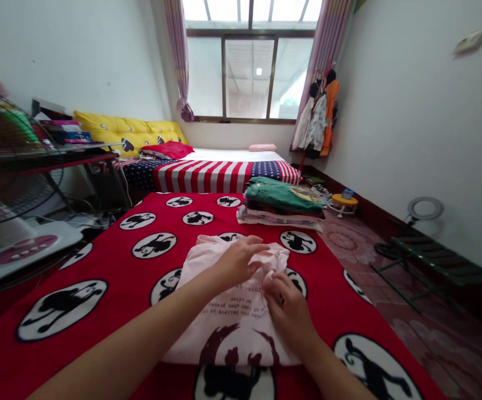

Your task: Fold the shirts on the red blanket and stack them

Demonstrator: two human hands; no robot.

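A pale pink T-shirt (194,272) lies folded on a red blanket (111,322) with black monkey figures in white ovals. Dark print and upside-down lettering show on its front. My left hand (244,261) rests over the upper part of the shirt, its fingers apart and slightly curved. Just to the right, my right hand (288,305) has its fingers curled around bunched cloth at the shirt's right side. Beyond both hands, a stack of folded clothes (282,197) with a green garment on top stands at the blanket's far right edge.
A fan (19,239) and a cluttered desk (86,158) are at the left. Behind lies a bed with a striped cover (207,176). Clothes (319,116) hang by the window. A dark green folding stool (436,255) and a small yellow stool (344,201) stand on the right.
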